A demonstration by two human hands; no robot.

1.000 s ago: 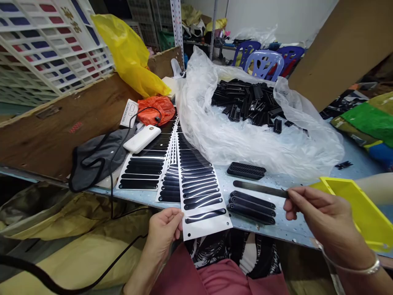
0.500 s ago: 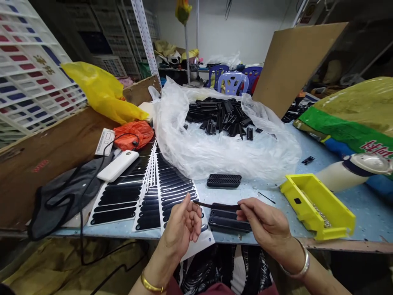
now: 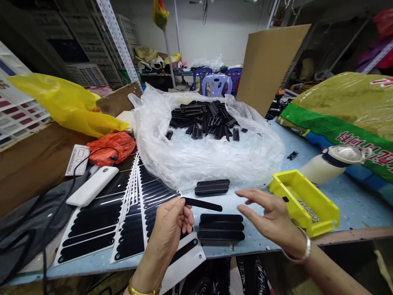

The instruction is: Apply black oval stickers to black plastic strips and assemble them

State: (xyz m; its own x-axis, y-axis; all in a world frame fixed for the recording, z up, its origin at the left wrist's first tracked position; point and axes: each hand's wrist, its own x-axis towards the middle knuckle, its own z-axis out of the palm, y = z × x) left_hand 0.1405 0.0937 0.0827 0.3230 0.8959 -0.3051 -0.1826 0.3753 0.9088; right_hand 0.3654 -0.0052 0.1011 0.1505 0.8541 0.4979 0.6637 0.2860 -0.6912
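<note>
Between the thumb and fingers of my left hand is one end of a thin black adhesive strip, whose free end points right. My right hand is off the strip, thumb and fingers apart, holding nothing. Under the strip, several long black plastic pieces with rounded ends lie side by side near the table edge. Just behind them sit black pieces with a honeycomb-patterned face. Sheets of black strips on white backing fan out to the left, partly beneath my left wrist.
A yellow bin with small metal parts stands right, by a cream bottle. Behind, a clear plastic bag holds a heap of black pieces. A white power bank with a cable and an orange bag lie left.
My right hand has let go of the strip and opened, moving off to the right. The strip now hangs from my left hand alone. The whole view has turned slightly right.
</note>
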